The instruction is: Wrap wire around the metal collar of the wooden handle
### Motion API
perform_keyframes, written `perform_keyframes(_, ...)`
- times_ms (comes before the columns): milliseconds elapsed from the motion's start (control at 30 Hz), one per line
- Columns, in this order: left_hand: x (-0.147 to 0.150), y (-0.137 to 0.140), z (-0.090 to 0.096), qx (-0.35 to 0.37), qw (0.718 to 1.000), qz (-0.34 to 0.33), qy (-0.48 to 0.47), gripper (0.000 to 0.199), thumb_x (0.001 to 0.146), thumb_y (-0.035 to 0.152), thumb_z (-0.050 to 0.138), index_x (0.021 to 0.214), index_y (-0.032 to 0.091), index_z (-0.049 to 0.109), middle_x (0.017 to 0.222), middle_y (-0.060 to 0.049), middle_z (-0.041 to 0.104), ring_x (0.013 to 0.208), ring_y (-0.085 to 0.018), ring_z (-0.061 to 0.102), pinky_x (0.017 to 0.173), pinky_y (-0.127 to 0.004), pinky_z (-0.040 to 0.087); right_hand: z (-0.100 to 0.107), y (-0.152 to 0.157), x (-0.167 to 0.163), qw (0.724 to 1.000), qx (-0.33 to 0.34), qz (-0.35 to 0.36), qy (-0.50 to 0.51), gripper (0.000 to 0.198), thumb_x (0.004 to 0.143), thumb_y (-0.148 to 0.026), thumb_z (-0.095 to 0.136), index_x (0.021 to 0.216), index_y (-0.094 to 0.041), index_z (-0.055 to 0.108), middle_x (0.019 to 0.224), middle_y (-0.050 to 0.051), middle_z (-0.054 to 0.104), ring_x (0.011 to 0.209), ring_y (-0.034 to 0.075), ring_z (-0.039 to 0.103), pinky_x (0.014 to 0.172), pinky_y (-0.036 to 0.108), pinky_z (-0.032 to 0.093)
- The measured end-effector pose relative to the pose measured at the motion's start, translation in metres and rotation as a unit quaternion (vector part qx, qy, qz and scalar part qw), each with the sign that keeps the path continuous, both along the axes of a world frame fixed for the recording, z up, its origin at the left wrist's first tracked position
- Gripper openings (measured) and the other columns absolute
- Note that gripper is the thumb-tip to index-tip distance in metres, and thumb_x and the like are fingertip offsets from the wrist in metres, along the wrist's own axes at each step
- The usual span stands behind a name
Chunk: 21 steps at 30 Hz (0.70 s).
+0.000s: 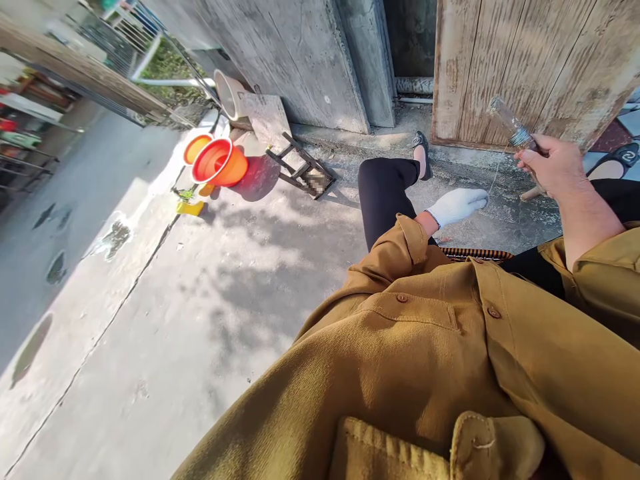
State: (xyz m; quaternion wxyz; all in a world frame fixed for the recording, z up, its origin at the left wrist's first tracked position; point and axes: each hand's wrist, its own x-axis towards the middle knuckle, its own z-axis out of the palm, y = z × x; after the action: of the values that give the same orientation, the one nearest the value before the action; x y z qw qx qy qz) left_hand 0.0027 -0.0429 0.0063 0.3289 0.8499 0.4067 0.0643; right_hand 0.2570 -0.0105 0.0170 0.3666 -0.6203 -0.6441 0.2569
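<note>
My left hand (459, 205), in a white glove, is closed in a pinch on the end of a thin pale wire (495, 179). The wire runs in a slack curve up towards a clear bottle (506, 119). Dark coils, seemingly of the same wire, ring the bottle's lower part. My bare right hand (555, 167) is wrapped round that end of the bottle, which tilts up to the left. Below the fingers a short wooden stick end (531, 194) shows; whether it is joined to the bottle I cannot tell.
A wooden door (500, 67) and a concrete step lie in front. To the left stand an orange bucket (235, 167) with a smaller one behind, a yellow item (190, 208), a small dark wooden stool (303, 170) on its side and a pale tub (229, 97).
</note>
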Motion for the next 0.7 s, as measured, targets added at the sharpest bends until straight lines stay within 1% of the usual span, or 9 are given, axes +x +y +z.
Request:
perform_keyframes(67, -0.003, 0.001, 0.011, 0.038, 0.999, -0.013, 0.035, 0.04, 0.116, 0.029, 0.051, 0.138, 0.016, 0.082, 0.13, -0.012, 0.086, 0.122, -0.026, 0.079, 0.108, -0.033, 0.055, 0.0, 0.002, 0.005, 0.993, -0.027, -0.036, -0.105, 0.046, 0.099, -0.052, 0.069, 0.128, -0.02, 0.085, 0.107, 0.017, 0.086, 0.101, 0.035, 0.074, 0.097, 0.053, 0.062)
perform_keyframes(133, -0.005, 0.004, 0.023, 0.08, 0.994, -0.024, 0.064, 0.04, 0.116, 0.029, 0.051, 0.137, 0.016, 0.082, 0.127, -0.014, 0.086, 0.121, -0.027, 0.079, 0.106, -0.035, 0.055, 0.002, 0.002, 0.007, 0.977, -0.063, -0.038, -0.198, 0.053, 0.1, -0.057, 0.069, 0.134, -0.02, 0.085, 0.122, 0.023, 0.085, 0.114, 0.04, 0.074, 0.103, 0.053, 0.058)
perform_keyframes(233, -0.007, 0.009, 0.038, 0.14, 0.985, -0.055, 0.089, 0.039, 0.115, 0.028, 0.052, 0.136, 0.016, 0.083, 0.125, -0.016, 0.085, 0.119, -0.03, 0.079, 0.104, -0.039, 0.055, 0.004, 0.002, 0.004, 0.954, -0.126, 0.003, -0.272, 0.067, 0.102, -0.065, 0.065, 0.147, -0.018, 0.082, 0.139, 0.029, 0.082, 0.125, 0.045, 0.072, 0.104, 0.055, 0.056)
perform_keyframes(300, -0.006, 0.015, 0.047, 0.169, 0.979, -0.071, 0.092, 0.039, 0.114, 0.027, 0.051, 0.135, 0.018, 0.083, 0.124, -0.014, 0.085, 0.118, -0.03, 0.078, 0.104, -0.04, 0.056, 0.004, 0.001, 0.002, 0.942, -0.148, 0.042, -0.299, 0.073, 0.102, -0.07, 0.065, 0.152, -0.018, 0.081, 0.145, 0.03, 0.08, 0.127, 0.045, 0.072, 0.104, 0.055, 0.056)
perform_keyframes(333, -0.005, 0.019, 0.05, 0.179, 0.977, -0.074, 0.093, 0.039, 0.114, 0.027, 0.05, 0.134, 0.019, 0.083, 0.125, -0.013, 0.084, 0.118, -0.029, 0.078, 0.104, -0.041, 0.056, 0.004, 0.001, 0.001, 0.937, -0.151, 0.065, -0.307, 0.074, 0.101, -0.071, 0.066, 0.153, -0.02, 0.081, 0.146, 0.028, 0.08, 0.128, 0.045, 0.073, 0.104, 0.055, 0.056)
perform_keyframes(433, -0.006, 0.034, 0.06, 0.196, 0.974, -0.065, 0.095, 0.039, 0.113, 0.025, 0.05, 0.134, 0.02, 0.083, 0.129, -0.011, 0.084, 0.121, -0.029, 0.078, 0.105, -0.042, 0.056, 0.006, 0.001, 0.002, 0.925, -0.159, 0.155, -0.307, 0.071, 0.099, -0.071, 0.07, 0.153, -0.027, 0.083, 0.148, 0.019, 0.083, 0.129, 0.044, 0.075, 0.107, 0.053, 0.058)
perform_keyframes(533, -0.009, 0.053, 0.065, 0.187, 0.978, -0.051, 0.079, 0.039, 0.11, 0.021, 0.053, 0.134, 0.02, 0.083, 0.131, -0.01, 0.085, 0.127, -0.028, 0.077, 0.108, -0.039, 0.056, 0.013, 0.0, 0.003, 0.911, -0.188, 0.239, -0.278, 0.07, 0.094, -0.07, 0.076, 0.153, -0.033, 0.085, 0.137, 0.011, 0.089, 0.125, 0.042, 0.079, 0.112, 0.053, 0.058)
perform_keyframes(633, -0.011, 0.072, 0.06, 0.131, 0.99, -0.045, 0.017, 0.036, 0.11, 0.023, 0.056, 0.132, 0.017, 0.083, 0.127, -0.009, 0.086, 0.126, -0.026, 0.077, 0.11, -0.036, 0.055, 0.02, -0.003, 0.001, 0.896, -0.223, 0.313, -0.222, 0.07, 0.088, -0.068, 0.082, 0.151, -0.038, 0.086, 0.128, 0.005, 0.091, 0.12, 0.04, 0.081, 0.117, 0.055, 0.058)
perform_keyframes(700, -0.01, 0.08, 0.049, 0.068, 0.996, -0.029, -0.039, 0.034, 0.111, 0.023, 0.055, 0.129, 0.014, 0.083, 0.121, -0.009, 0.086, 0.121, -0.024, 0.077, 0.109, -0.035, 0.055, 0.021, -0.006, -0.001, 0.9, -0.233, 0.327, -0.166, 0.072, 0.084, -0.066, 0.087, 0.15, -0.037, 0.087, 0.123, 0.005, 0.092, 0.114, 0.038, 0.081, 0.117, 0.057, 0.059)
